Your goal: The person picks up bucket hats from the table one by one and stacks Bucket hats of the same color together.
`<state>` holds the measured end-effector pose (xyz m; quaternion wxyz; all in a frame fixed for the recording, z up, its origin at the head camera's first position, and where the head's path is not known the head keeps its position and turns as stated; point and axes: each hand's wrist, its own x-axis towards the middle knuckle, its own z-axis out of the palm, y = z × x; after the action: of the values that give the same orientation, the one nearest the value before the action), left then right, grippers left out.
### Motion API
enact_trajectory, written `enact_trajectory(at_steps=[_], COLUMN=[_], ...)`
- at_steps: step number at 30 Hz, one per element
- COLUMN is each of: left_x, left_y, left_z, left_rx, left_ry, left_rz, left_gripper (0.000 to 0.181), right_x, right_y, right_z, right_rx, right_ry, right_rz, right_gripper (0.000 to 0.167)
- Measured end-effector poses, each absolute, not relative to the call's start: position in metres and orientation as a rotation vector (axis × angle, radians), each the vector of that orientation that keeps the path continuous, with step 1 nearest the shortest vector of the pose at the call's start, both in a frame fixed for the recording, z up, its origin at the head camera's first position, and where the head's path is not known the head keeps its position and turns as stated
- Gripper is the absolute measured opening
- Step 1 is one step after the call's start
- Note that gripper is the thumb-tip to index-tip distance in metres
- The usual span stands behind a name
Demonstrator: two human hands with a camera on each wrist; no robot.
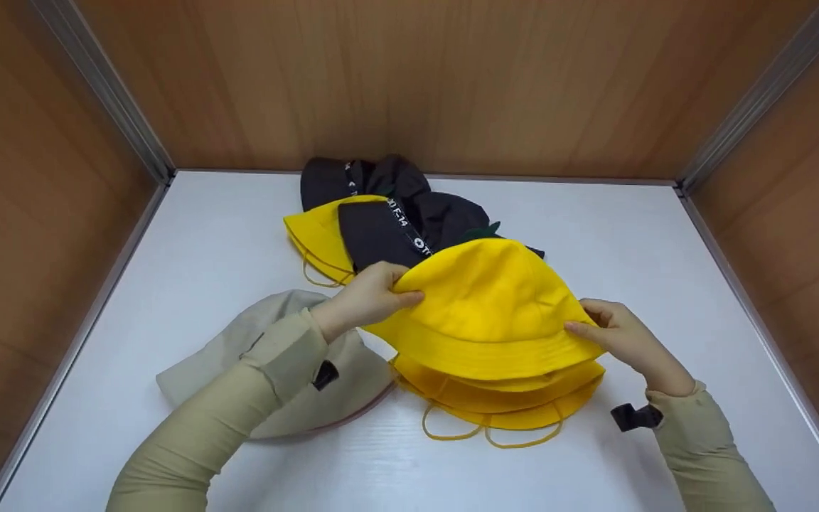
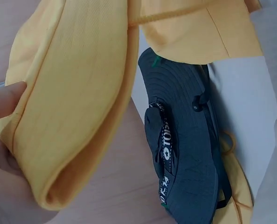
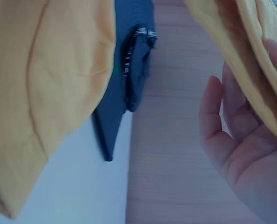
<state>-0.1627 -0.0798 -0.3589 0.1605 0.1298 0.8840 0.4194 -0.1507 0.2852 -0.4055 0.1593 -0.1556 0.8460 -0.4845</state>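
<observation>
A yellow bucket hat (image 1: 495, 306) hangs between the two hands, its brim toward the viewer. At its left edge, my left hand (image 1: 365, 299) pinches the fabric between thumb and fingers. My right hand (image 1: 626, 338) pinches the opposite edge of the brim. In the left wrist view the folded brim (image 2: 82, 93) of this hat lies against the left thumb. Below the held hat is another yellow hat (image 1: 509, 409) with a cord looping onto the table. The left forearm passes over a beige hat (image 1: 274, 398), hiding part of it.
Behind the held hat lies a dark hat (image 1: 377, 235) with a lettered band, over a yellow hat (image 1: 317, 231). Another dark hat (image 1: 320, 186) sits farther back, near the wooden back wall (image 1: 416, 85). Wooden side walls flank the white table (image 1: 665, 235).
</observation>
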Motion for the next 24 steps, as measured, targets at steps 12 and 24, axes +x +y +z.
enact_trajectory(at_steps=[12, 24], left_x=[-0.179, -0.176], left_y=[-0.055, -0.045], left_z=[-0.374, -0.411], left_rx=[0.466, 0.449], left_ry=[2.549, 2.481], left_rz=[0.958, 0.827], left_gripper=[0.036, 0.045], right_x=[-0.158, -0.147], right_y=[0.308, 0.313], right_z=[-0.423, -0.444], right_rx=[-0.342, -0.295], right_ry=[2.396, 2.408], right_rz=[-1.287, -1.062], right_gripper=[0.032, 0.039])
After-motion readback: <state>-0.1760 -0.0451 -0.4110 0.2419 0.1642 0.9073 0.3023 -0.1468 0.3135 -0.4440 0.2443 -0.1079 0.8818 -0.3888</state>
